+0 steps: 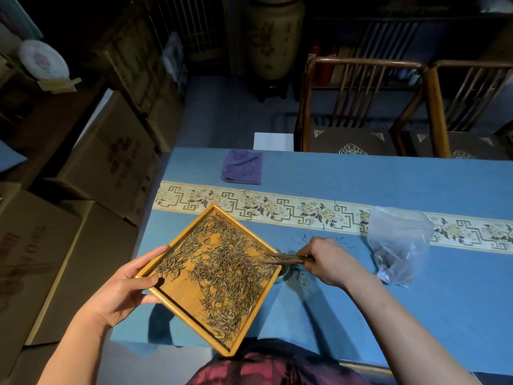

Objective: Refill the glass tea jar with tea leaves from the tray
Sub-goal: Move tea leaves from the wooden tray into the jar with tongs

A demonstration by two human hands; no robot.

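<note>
Overhead, a person's left hand (126,284) grips the left corner of a square bamboo tray (177,297), thumb curled over the rim and fingers beneath, holding it clear of the table (416,315) and turned like a diamond. Dry tea leaves (222,270) cover most of the tray's floor, thickest toward its right corner. That corner hangs over the glass tea jar (286,269), which stands on the blue cloth and shows only as a sliver of rim and wall behind the tray's edge. The right hand (329,259) pinches a pair of wooden tongs (286,258), fingers closed round the handle, with the tips reaching into the leaves at the tray's right corner, just above the jar. Stray leaves lie scattered on the cloth near the jar. A crumpled clear plastic bag (398,243) sits to the right, partly over the floral runner (277,208), and a folded purple cloth (243,166) lies near the table's far edge.
</note>
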